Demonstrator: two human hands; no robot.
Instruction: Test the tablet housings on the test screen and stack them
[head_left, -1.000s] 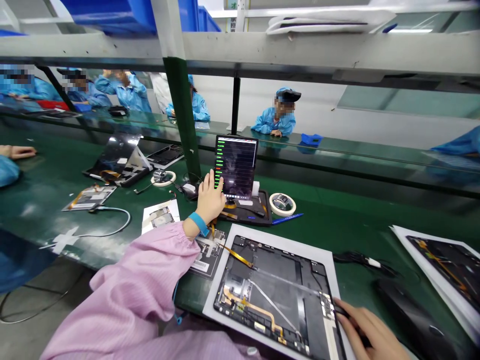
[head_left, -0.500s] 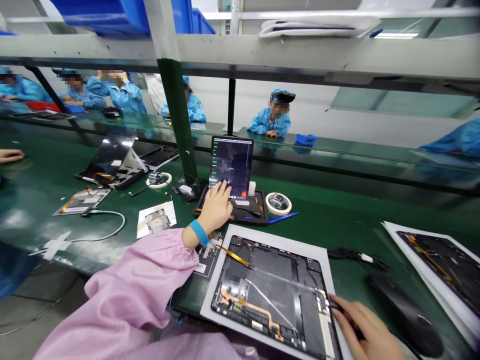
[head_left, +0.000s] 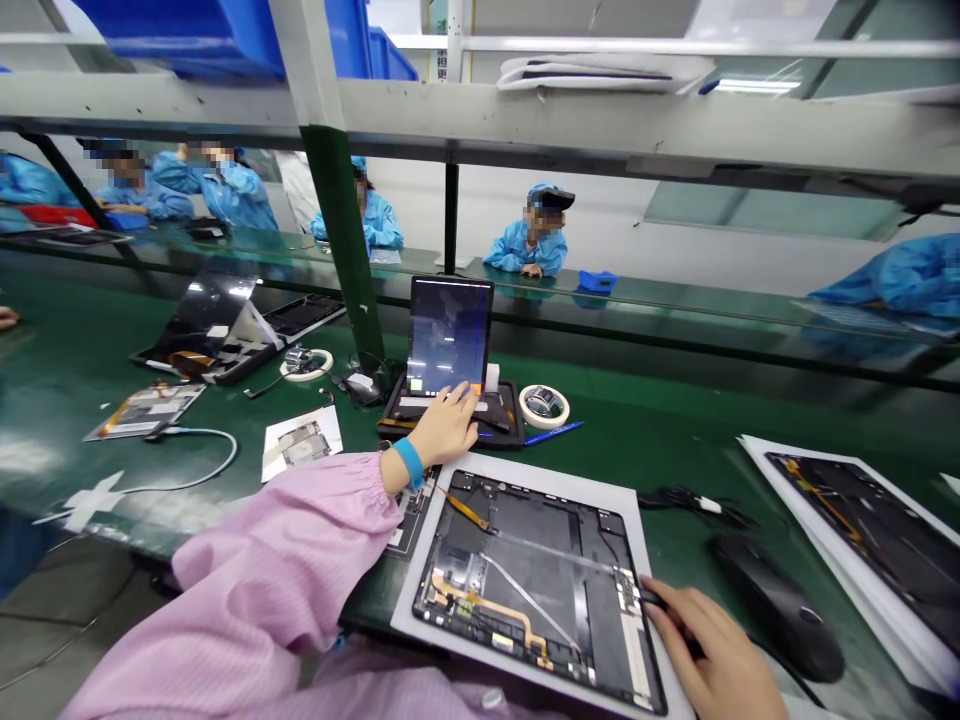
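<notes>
On near edge of green bench top (head_left: pixel 660 440): opened black tablet w/ orange flex cables (head_left: pixel 540 590), flat on white paper sheet (head_left: pixel 525 481). Resting on its rt edge, right hand (head_left: pixel 712 660), fingers curled over thin dark item (head_left: pixel 651 598); can't tell if gripped. Just rt of that, black oval mouse (head_left: pixel 780 605). Further in, mid-bench, left hand (head_left: pixel 450 425), fingers spread, tips touching bottom of upright lit tablet screen (head_left: pixel 448 338) in black tray (head_left: pixel 514 430). Beside tray, white tape roll (head_left: pixel 544 405) & blue pen (head_left: pixel 555 432).

A tape roll (head_left: pixel 544 405) and a blue pen (head_left: pixel 553 433) lie just right of centre. A black mouse (head_left: pixel 780 607) sits lower right. Blue bins (head_left: pixel 195 35) fill the upper left.
</notes>
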